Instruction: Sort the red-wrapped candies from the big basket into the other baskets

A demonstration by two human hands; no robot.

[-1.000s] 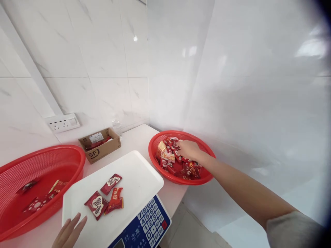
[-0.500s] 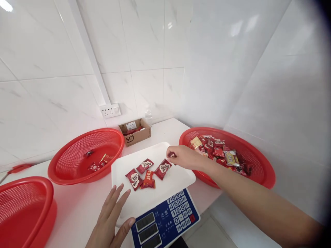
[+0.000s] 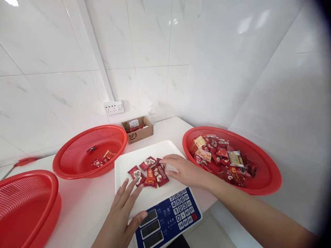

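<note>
Several dark red and orange candy packets (image 3: 160, 175) lie in a cluster on the white pan (image 3: 170, 151) of a digital scale. My right hand (image 3: 181, 168) is just to the right of the cluster, thumb and fingers apart, with the fingertips at the edge of the packets and nothing held. At the pan's front left, my left hand (image 3: 124, 210) is spread, its fingertips close to the leftmost packet (image 3: 136, 174) and its thumb over the scale's display. The blue keypad panel (image 3: 181, 210) faces me.
A red basket (image 3: 269, 172) heaped with mixed wrapped snacks stands on the right. Another red basket (image 3: 69, 168) on the left holds a few packets. A third basket (image 3: 53, 193) sits at front left. Behind the scale are a cardboard box (image 3: 142, 135) and a clear plastic bottle (image 3: 151, 113).
My right hand has moved left and down over the pan and let go of a small dark red packet, which now lies on the others. My left hand stays spread.
</note>
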